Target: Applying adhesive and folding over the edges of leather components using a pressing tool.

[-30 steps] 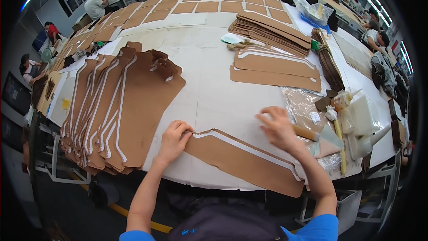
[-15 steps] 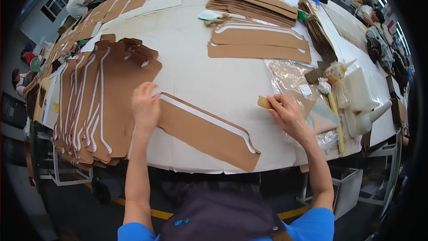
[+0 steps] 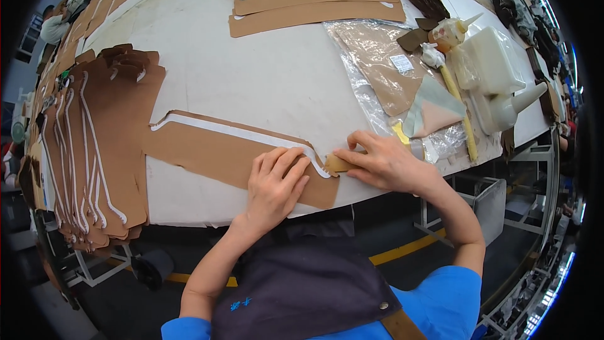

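Observation:
A long brown leather-like panel [image 3: 201, 154] lies slantwise on the table near its front edge, a white strip [image 3: 233, 131] running along its far edge and curving down at the right end. My left hand [image 3: 277, 182] rests on the panel with its fingers laid flat, just below the strip. Between the thumb and fingers of my right hand [image 3: 387, 162] is a small flat tan piece [image 3: 338, 163]. Its edge meets the panel's curved right end, beside the end of the white strip.
At the left lies an overlapping pile of brown panels [image 3: 119, 107] with white strips. More brown panels [image 3: 314, 16] lie at the back. On the right are a clear plastic bag [image 3: 365, 69], a glue bottle [image 3: 448, 34], a yellow stick [image 3: 462, 113] and a whitish container [image 3: 497, 63].
My left hand has moved from the panel's left end to its right part. My right hand has brought the tan piece to the panel's right end. The view has shifted.

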A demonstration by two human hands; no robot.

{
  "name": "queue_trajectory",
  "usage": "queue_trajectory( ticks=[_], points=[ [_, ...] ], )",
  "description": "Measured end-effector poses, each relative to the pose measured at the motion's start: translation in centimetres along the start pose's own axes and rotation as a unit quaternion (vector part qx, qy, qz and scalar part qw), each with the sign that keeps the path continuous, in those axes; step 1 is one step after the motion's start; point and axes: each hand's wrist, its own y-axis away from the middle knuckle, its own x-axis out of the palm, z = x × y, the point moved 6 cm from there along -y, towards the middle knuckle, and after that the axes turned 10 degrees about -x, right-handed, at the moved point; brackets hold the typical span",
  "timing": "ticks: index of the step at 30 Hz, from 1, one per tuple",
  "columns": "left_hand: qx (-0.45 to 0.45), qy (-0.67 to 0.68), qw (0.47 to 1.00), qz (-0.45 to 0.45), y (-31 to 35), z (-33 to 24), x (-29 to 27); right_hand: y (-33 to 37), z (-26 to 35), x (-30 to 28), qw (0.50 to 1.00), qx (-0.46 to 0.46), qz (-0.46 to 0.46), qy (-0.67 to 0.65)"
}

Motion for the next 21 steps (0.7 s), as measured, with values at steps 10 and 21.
queue_trajectory(
  ticks=[10, 21],
  points=[
    [-0.009, 0.006, 0.999, 0.052, 0.6, -0.2, 0.3, -0.3, 2.4, 1.1, 0.989, -0.080, -0.024, 0.125],
    [-0.011, 0.006, 0.999, 0.044, 1.2, -0.1, 0.4, -1.6, 3.0, 0.9, 0.983, -0.087, -0.035, 0.157]
  ],
)
